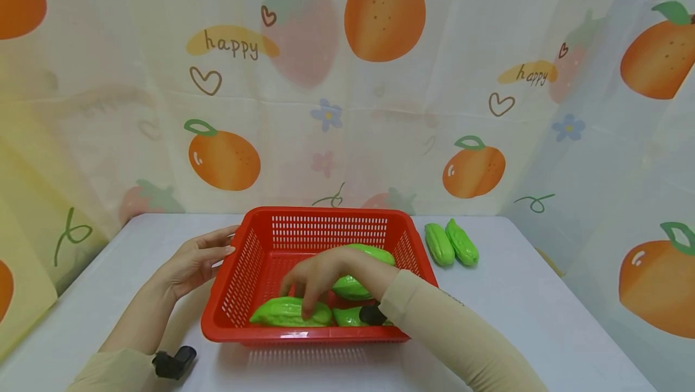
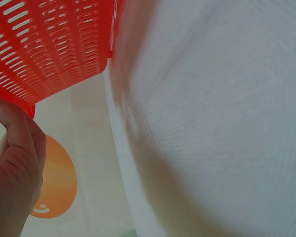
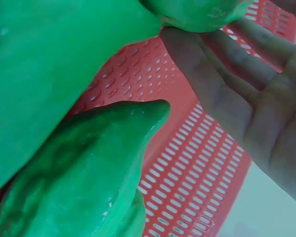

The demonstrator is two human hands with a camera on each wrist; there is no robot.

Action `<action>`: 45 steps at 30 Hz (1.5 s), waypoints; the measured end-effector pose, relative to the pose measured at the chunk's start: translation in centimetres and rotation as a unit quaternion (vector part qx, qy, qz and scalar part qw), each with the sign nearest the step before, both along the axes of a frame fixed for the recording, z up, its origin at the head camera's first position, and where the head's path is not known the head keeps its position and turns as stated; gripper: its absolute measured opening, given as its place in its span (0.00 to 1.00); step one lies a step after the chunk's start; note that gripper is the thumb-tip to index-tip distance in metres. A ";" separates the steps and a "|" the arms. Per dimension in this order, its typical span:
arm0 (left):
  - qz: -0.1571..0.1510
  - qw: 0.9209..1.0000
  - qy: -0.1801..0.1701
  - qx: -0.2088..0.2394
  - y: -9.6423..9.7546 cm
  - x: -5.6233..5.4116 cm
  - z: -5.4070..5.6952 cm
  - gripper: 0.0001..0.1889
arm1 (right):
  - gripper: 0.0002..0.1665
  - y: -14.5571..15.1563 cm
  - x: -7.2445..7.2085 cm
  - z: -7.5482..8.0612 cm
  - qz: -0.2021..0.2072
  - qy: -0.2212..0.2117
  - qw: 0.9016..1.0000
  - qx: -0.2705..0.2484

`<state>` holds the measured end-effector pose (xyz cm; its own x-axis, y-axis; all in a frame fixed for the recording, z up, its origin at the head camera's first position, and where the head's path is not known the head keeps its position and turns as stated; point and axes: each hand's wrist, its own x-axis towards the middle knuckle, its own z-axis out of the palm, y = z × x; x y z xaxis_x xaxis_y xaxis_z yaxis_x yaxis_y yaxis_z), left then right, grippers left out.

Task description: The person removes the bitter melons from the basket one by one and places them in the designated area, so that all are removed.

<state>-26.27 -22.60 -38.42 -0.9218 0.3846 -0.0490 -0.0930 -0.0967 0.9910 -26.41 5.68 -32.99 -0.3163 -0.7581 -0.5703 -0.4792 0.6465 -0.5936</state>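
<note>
A red plastic basket (image 1: 326,333) with slotted walls stands on the white table. At its left rim my left hand (image 1: 198,256) holds on, thumb and fingers at the edge; the left wrist view shows this hand (image 2: 15,158) against the basket wall (image 2: 54,39). Inside, my right hand (image 1: 320,271) reaches down and grips a light green bitter melon (image 1: 271,312) at the front left, thumb on the near side. Other bitter melons lie at the basket's right, one at the back (image 1: 380,253), partly covered by my right arm. In the right wrist view my fingers (image 3: 212,81) touch a melon (image 3: 202,12).
Two more bitter melons (image 1: 440,244) lie side by side on the white table (image 1: 499,307), right of the basket. A curtain (image 1: 336,157) printed with oranges hangs behind the table. Black wrist devices (image 1: 174,363) sit at both cuffs.
</note>
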 end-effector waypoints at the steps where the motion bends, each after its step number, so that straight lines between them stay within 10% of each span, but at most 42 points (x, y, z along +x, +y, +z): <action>1: 0.000 1.000 -0.001 -0.002 0.0 0.0 0.0 0.20 | 0.28 0.0 0.0 0.0 -0.001 -0.003 1.000 -0.005; 27: 0.005 1.000 -0.002 -0.008 0.1 -0.1 0.0 0.20 | 0.29 2.5 -1.3 2.7 -0.051 0.032 0.996 -0.067; 45: 0.007 1.000 -0.002 -0.022 0.0 -0.1 0.0 0.20 | 0.33 6.3 -2.1 5.0 -0.164 0.024 0.981 -0.104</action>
<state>-26.39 -22.58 -38.46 -0.9269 0.3688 -0.0691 -0.0959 -0.0549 0.9939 -28.47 12.01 -28.03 -0.5847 -0.7098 -0.3928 -0.2971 0.6380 -0.7105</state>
